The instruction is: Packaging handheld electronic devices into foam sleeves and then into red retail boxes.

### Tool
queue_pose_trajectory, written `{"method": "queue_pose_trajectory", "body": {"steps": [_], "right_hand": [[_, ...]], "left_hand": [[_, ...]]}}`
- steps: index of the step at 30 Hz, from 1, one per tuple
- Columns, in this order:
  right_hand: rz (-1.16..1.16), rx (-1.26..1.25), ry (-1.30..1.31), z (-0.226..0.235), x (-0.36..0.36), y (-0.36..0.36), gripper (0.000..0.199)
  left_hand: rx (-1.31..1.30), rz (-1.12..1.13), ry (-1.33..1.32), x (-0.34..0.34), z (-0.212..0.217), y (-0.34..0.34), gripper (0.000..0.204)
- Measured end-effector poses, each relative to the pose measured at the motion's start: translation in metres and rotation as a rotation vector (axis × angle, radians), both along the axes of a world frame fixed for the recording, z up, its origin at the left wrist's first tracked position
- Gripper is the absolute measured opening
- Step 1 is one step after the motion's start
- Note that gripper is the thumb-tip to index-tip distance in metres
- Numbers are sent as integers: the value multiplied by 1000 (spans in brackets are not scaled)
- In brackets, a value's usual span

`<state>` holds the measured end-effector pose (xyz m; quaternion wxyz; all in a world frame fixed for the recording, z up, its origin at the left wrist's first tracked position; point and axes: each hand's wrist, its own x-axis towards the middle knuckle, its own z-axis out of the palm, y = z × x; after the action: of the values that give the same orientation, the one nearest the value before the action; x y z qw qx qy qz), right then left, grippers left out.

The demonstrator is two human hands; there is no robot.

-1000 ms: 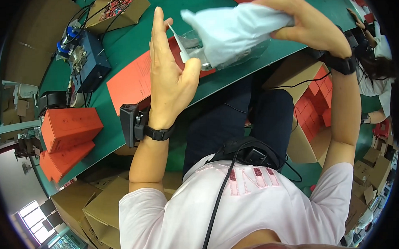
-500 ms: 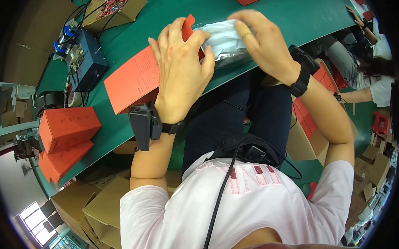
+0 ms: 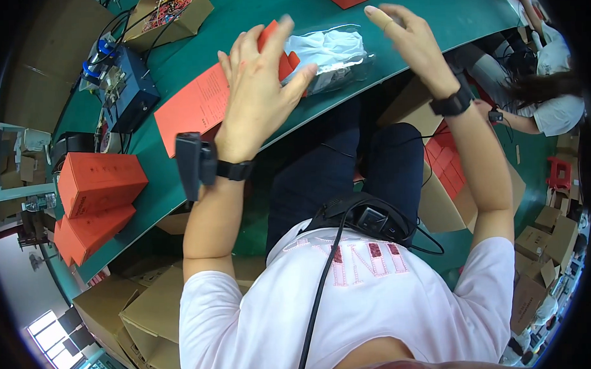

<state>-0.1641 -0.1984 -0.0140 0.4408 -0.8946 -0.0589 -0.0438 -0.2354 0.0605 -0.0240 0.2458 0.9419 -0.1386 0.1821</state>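
A long orange-red carton lies on the green table with its flaps raised at the right end. My left hand rests over that end, fingers spread, thumb and index finger lifted; the far fingertips are near the carton's far edge. Against the flaps lies a pale blue folded, cloth-like piece on a clear plastic package, which holds something dark that I cannot make out. My right hand is raised in the air to the right of this package, holding nothing, its fingers apart.
Stacked orange-red cartons stand at the table's left edge. Behind them is a blue bench device with cables, near a cardboard box of coloured wires. Below right, an open cardboard box holds red cartons. A co-worker sits at the right.
My right hand has let go of the pale blue piece and moved right and up. My left thumb and index finger have lifted off the package end.
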Motion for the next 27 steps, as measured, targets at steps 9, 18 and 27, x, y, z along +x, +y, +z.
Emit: {"method": "queue_pose_trajectory", "body": {"steps": [9,18,27], "right_hand": [[197,113,487,-15,-6,53,51],[345,503,653,23,-32,73,39],[480,471,335,196,-82,65,42]], "left_hand": [[248,-27,184,-1,8,43,107],[36,-154,86,-16,30,51,100],[-1158,-580,296,-24,45,40,82]]}}
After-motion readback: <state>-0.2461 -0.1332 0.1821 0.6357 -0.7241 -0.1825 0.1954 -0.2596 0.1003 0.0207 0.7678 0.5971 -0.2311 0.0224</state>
